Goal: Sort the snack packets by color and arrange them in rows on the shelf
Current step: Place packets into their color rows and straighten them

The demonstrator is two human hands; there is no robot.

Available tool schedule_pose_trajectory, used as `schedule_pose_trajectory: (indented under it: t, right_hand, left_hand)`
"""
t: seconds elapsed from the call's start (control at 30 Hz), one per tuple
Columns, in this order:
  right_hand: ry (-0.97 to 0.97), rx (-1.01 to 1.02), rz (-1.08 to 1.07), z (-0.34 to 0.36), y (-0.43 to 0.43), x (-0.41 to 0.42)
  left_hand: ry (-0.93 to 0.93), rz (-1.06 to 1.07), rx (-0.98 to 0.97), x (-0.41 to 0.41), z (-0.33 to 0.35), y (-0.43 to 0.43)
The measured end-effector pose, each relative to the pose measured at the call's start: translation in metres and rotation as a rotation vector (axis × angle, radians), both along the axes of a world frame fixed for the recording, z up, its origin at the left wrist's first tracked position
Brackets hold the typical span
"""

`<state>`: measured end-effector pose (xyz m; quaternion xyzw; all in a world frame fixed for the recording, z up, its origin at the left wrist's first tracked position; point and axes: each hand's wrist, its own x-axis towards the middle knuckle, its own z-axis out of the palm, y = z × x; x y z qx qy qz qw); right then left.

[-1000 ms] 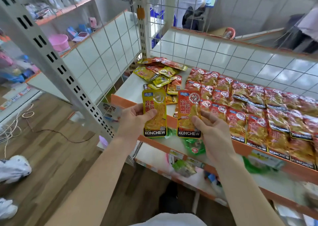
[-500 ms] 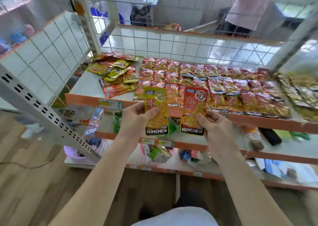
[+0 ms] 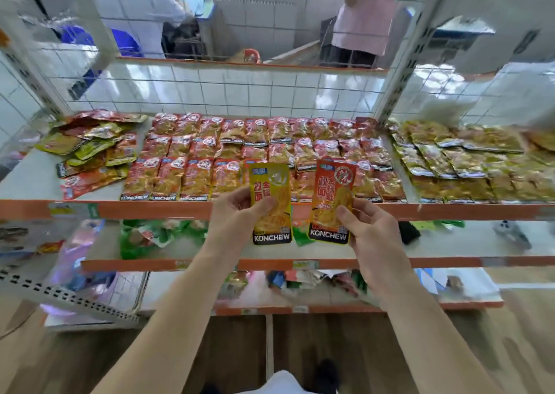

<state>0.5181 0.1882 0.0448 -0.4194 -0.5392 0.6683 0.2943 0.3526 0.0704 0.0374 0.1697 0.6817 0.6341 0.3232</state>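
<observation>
My left hand (image 3: 237, 219) grips a yellow snack packet (image 3: 271, 189) upright, thumb across its front. My right hand (image 3: 369, 231) pinches a red snack packet (image 3: 332, 189) beside it. Both packets hang in front of the orange front edge of the top shelf (image 3: 90, 209). On that shelf lie tidy rows of red packets (image 3: 255, 153) in the middle and rows of yellow packets (image 3: 468, 159) at the right. A loose mixed pile of red and yellow packets (image 3: 93, 150) lies at the left end.
White wire-grid panels (image 3: 228, 93) wall the shelf behind. White perforated uprights (image 3: 399, 72) stand at both sides. Lower shelves (image 3: 330, 263) hold green and mixed packets. Two people stand beyond the grid. The floor below is wood.
My view has swung to the right, bringing the yellow rows at the right into sight. Both hands still hold their packets side by side, now a little farther apart.
</observation>
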Motion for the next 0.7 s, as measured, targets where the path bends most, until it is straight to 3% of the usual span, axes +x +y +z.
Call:
schedule_pose_trajectory:
  t: [0.33, 0.7]
  right_hand:
    - [-0.032, 0.022, 0.046, -0.009, 0.102, 0.074]
    - [-0.116, 0.052, 0.027, -0.024, 0.163, 0.100]
  left_hand:
    - [0.041, 0.059, -0.028, 0.084, -0.003, 0.092]
    - [0.111, 0.032, -0.043, 0.108, -0.016, 0.144]
